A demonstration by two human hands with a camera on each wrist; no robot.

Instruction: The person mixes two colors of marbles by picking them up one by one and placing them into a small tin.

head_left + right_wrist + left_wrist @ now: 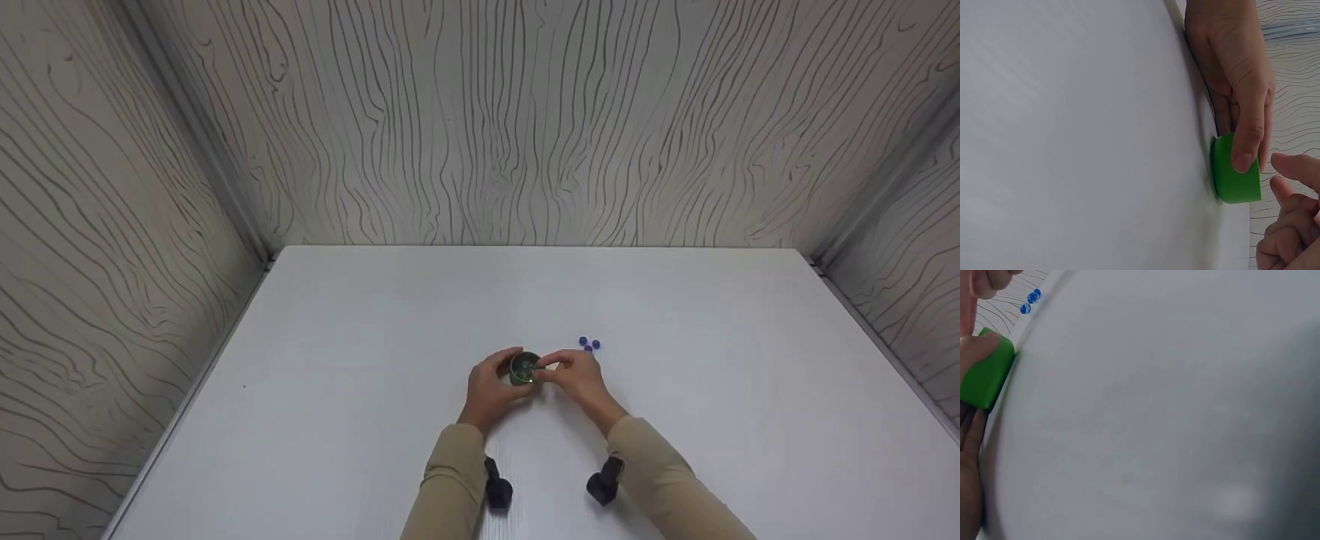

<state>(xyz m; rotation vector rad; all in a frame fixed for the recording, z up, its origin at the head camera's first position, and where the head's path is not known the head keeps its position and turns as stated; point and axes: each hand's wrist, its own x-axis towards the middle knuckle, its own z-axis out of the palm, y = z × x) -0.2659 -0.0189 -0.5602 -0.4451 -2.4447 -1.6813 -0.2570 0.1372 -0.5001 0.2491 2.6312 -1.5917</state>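
Beige sleeves (451,476) lead to a left hand (489,388) gripping a green cup (1234,184), right hand (576,377) unclenched at its mouth.

Head view: illumination moderate and diffuse, brightest on the white table (360,315), with the back wall (480,135) greyer, soft shadows beside the forearms (450,480), and small glints inside the green cup (1233,188), whose interior reads dark and lacks fine detail. Left wrist view: cool and dim, with heavy shade along the right side, a hazy pale glare spot at lower right and the table edge bowed by lens distortion. Right wrist view: flat grey, faintly streaked at upper left, with a dark contact shadow beside the cup and similar bowing.
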